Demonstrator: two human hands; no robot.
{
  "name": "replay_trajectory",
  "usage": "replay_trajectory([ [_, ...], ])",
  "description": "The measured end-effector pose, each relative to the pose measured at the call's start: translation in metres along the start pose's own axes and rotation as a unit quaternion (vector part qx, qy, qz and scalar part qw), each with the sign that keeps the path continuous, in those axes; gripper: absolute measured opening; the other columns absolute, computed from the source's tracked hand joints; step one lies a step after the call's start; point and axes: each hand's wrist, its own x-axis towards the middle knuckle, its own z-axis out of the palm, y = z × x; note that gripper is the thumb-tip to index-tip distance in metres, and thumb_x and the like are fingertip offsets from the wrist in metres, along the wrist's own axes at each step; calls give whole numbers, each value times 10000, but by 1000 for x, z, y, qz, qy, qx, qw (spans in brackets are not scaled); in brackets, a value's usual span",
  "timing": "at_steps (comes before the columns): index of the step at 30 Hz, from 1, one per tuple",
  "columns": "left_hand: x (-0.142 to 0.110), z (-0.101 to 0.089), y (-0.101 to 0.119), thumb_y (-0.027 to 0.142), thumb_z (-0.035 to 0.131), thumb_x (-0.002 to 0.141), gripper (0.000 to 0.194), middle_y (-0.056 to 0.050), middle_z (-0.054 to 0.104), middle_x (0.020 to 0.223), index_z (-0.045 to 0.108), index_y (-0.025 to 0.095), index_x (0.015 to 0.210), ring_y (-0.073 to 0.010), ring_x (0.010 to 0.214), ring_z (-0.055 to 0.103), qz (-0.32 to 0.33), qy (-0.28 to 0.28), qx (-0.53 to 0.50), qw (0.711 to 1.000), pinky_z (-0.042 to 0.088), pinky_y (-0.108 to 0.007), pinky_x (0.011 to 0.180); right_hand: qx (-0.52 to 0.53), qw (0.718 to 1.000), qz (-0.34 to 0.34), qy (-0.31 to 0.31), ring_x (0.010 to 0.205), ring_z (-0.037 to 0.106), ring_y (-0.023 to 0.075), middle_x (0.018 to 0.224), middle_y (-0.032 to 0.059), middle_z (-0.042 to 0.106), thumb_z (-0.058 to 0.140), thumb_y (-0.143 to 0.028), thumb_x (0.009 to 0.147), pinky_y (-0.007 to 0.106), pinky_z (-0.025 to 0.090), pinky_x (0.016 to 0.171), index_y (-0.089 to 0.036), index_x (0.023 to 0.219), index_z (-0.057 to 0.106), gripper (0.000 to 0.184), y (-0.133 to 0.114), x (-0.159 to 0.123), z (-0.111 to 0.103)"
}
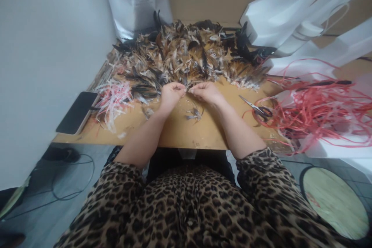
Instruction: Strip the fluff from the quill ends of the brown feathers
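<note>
My left hand [173,95] is closed in a pinch over the front of the table, and a small dark feather [185,80] stands up at its fingertips. Close beside it, my right hand [205,92] also pinches, thumb against fingers; what lies between them is too small to make out. The two sets of fingertips nearly meet. Just beyond them spreads a big heap of brown and black feathers [177,52]. A few loose grey feather bits [194,114] lie on the tabletop nearer my body, below my hands.
Scissors [261,111] lie to the right, beside a tangle of red plastic strips [319,110]. On the left are cut pink and white strips [114,99] and a phone [78,112]. A white printed bag [139,4] stands behind the feathers; a round stool [334,201] is below right.
</note>
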Motion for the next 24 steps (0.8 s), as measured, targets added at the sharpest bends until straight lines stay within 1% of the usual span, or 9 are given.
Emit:
replay_trajectory([
  [3,0,-1,1,122,702,603,84,10,606,509,654,129,672,-72,454,543,-1,3,16,1000,433,-178,476,-49,996,-66,24,476,427,64,529,-17,578,717,-293,640,200,320,451,-131,657,673,169,3,0,2],
  [5,-1,-1,2,134,713,601,98,0,619,525,655,121,679,-78,472,563,-13,2,-2,1000,459,-188,502,-69,993,-93,33,503,450,71,551,-14,589,706,-288,647,202,342,473,-134,646,668,159,7,3,1],
  [7,-1,-1,3,147,727,598,125,-8,632,546,654,114,694,-81,492,584,-33,3,-39,999,488,-198,538,-71,993,-79,42,477,436,68,531,-16,574,697,-282,655,203,329,455,-134,639,660,153,10,6,-1],
  [9,-2,-1,5,150,738,597,149,-8,638,559,649,110,711,-76,502,594,-56,5,-80,995,506,-202,570,-46,997,-39,42,419,395,59,491,-29,543,690,-273,667,202,287,409,-137,675,660,139,11,7,-3],
  [12,-1,-3,7,139,748,603,173,-1,642,585,638,113,733,-66,527,612,-97,3,-128,987,523,-195,612,35,999,20,22,365,350,46,468,-48,521,691,-221,663,191,227,360,-146,776,655,141,10,9,-3],
  [14,-1,-5,7,133,755,613,182,2,647,617,631,118,745,-59,551,622,-117,-3,-156,981,530,-184,632,98,994,39,13,379,384,46,518,-37,567,696,-175,643,180,243,359,-146,830,637,198,10,10,-1],
  [19,2,-8,10,84,721,679,128,6,642,653,620,127,745,-39,585,621,-145,-41,-223,963,521,-126,616,175,984,25,-13,436,452,48,604,-46,605,724,-146,614,171,301,401,-168,971,605,377,9,10,6],
  [22,3,-8,14,44,672,724,109,4,650,667,616,137,740,-33,596,624,-173,-52,-244,953,515,-101,601,208,976,24,-53,457,461,46,631,-39,614,746,-171,601,174,309,418,-158,967,612,390,7,7,7],
  [24,2,-8,17,25,648,740,120,4,653,670,612,139,735,-30,600,627,-191,-48,-260,945,516,-94,604,219,973,25,-63,454,453,47,617,-40,608,763,-186,582,176,304,418,-150,944,619,391,6,5,7],
])
